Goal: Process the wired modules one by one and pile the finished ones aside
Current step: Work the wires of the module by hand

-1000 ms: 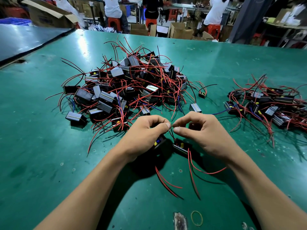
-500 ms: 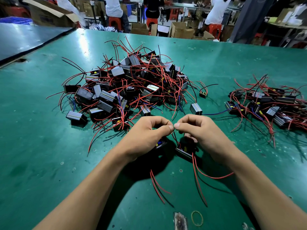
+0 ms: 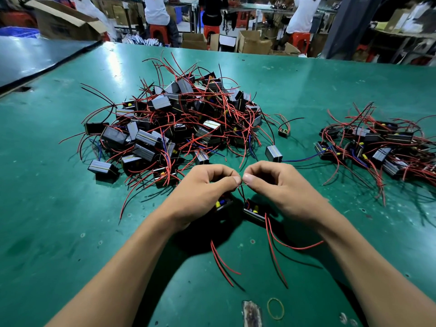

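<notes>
At the counter (image 3: 70, 232), my left hand (image 3: 203, 186) and right hand (image 3: 279, 185) each pinch fine wire ends (image 3: 241, 187) above an open module (image 3: 254, 212); next, I judge, twist them fast, then pile aside.

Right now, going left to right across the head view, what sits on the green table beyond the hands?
Large pile of wired modules → lone grey module → smaller pile of wired modules.

Factory assembly floor: long green-matted worktop (image 3: 306, 86), seated workers in white shirts (image 3: 155, 10), red plastic stools (image 3: 158, 31), open brown cardboard cartons (image 3: 253, 42).
</notes>
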`<state>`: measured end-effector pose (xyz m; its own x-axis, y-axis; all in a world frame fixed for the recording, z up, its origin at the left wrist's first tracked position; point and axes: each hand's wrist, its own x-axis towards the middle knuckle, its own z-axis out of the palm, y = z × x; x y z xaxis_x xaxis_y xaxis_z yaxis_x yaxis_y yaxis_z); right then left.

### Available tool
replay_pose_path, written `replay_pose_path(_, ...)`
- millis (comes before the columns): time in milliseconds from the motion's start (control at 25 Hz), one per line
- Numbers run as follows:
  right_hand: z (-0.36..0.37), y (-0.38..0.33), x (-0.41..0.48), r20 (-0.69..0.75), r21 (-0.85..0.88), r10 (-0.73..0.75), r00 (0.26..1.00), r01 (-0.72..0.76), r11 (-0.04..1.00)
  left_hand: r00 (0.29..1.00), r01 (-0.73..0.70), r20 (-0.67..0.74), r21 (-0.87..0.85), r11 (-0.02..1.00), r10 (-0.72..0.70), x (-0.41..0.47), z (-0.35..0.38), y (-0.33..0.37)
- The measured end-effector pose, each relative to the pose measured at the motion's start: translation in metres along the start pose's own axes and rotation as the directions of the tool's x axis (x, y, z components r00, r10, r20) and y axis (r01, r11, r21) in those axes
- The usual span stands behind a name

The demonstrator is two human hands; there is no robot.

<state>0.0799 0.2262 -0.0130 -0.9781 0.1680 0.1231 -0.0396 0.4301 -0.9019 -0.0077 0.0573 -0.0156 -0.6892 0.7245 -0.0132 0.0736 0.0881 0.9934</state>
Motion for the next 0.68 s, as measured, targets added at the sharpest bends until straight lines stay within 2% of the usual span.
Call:
replay_pose_path(160, -0.001, 0.003, 0.0, 0.196, 0.276, 0.153, 0.969, -0.204, 0.939, 0.999, -0.009, -0.034, 0.023, 1.0, 0.009, -0.001, 0.001, 0.0)
replay_pose_path(240, -0.004, 0.006, 0.001, 0.219, 0.364, 0.189, 0.957, -0.26, 0.895, 0.998, -0.017, -0.063, 0.039, 0.999, 0.02, -0.001, 0.0, 0.001)
replay_pose_path(360, -0.01, 0.01, 0.003, 0.069, 0.392, 0.315, 0.946, -0.316, 0.864, 0.993, -0.015, -0.115, 0.104, 0.994, 0.027, -0.002, -0.004, 0.001)
replay_pose_path(440, -0.018, 0.01, 0.004, -0.062, 0.381, 0.37, 0.927, -0.32, 0.867, 0.989, -0.021, -0.137, 0.233, 0.972, 0.054, -0.004, -0.006, -0.001)
replay_pose_path(520, -0.03, 0.004, 0.005, -0.184, 0.358, 0.343, 0.921, -0.262, 0.896, 0.986, -0.036, -0.137, 0.396, 0.917, 0.097, -0.005, -0.005, -0.001)
replay_pose_path(560, -0.036, 0.0, 0.003, -0.229, 0.331, 0.279, 0.933, -0.195, 0.923, 0.986, -0.038, -0.13, 0.44, 0.897, 0.106, -0.006, -0.004, -0.001)
replay_pose_path(600, -0.041, -0.006, 0.001, -0.237, 0.306, 0.193, 0.952, -0.116, 0.945, 0.987, -0.041, -0.12, 0.456, 0.889, 0.107, -0.006, -0.004, 0.0)
replay_pose_path(680, -0.044, -0.02, -0.006, -0.131, 0.217, 0.026, 0.991, 0.003, 0.976, 0.991, -0.053, -0.09, 0.444, 0.895, 0.104, -0.005, -0.003, 0.0)
